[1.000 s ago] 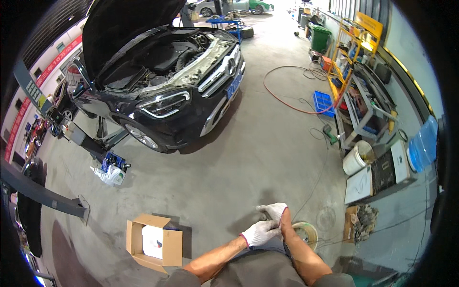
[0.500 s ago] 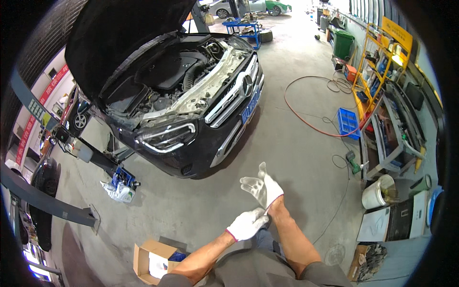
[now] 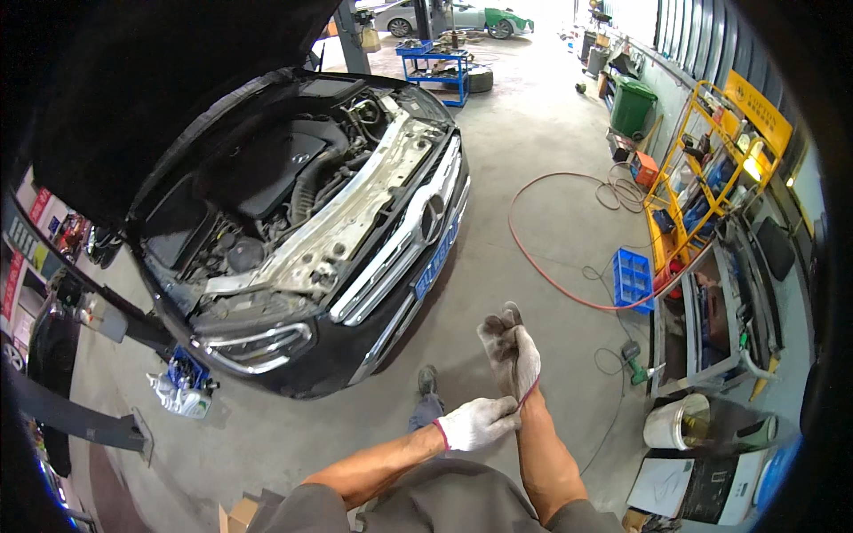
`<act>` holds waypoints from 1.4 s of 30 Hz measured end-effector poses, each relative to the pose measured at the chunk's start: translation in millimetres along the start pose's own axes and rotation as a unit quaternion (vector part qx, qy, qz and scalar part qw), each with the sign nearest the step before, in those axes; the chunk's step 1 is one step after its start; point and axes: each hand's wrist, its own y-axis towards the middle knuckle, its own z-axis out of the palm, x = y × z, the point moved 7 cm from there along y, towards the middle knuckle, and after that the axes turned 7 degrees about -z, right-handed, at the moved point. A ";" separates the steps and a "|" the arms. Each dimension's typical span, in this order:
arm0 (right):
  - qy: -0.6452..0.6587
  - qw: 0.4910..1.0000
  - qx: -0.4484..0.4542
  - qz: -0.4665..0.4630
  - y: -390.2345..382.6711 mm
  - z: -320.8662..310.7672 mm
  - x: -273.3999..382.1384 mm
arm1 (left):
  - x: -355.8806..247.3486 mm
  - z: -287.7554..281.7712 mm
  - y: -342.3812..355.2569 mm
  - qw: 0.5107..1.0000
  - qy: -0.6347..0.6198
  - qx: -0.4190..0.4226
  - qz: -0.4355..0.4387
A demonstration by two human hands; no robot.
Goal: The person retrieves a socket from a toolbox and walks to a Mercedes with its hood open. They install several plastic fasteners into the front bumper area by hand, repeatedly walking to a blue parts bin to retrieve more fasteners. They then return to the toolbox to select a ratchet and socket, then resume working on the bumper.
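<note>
The cuff (image 3: 530, 391) of the right glove (image 3: 527, 360) is pinched between the fingers of the left hand (image 3: 477, 424). Just beyond those fingertips, the right hand (image 3: 509, 353) is held out, its fingers loosely extended. A car (image 3: 302, 226) is seen left of the right fingers; a blue crate (image 3: 632, 293) is seen well apart, to their right.

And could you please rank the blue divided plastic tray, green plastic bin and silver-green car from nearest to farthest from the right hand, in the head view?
1. Blue divided plastic tray: floor right of the right hand.
2. Green plastic bin: farther off, near right wall.
3. Silver-green car: far background, top.
</note>
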 end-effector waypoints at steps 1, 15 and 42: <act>-0.049 0.999 0.007 0.006 36.6 -8.9 -1.2 | 1.1 -20.1 22.7 1.000 -0.007 0.001 0.009; -0.907 0.383 0.165 -0.052 400.4 11.1 33.2 | 36.3 -319.4 318.6 0.983 -0.033 -0.178 0.007; -0.632 0.698 0.311 0.130 962.5 99.3 -25.1 | 226.8 -650.8 692.4 0.590 -0.767 -0.249 -0.037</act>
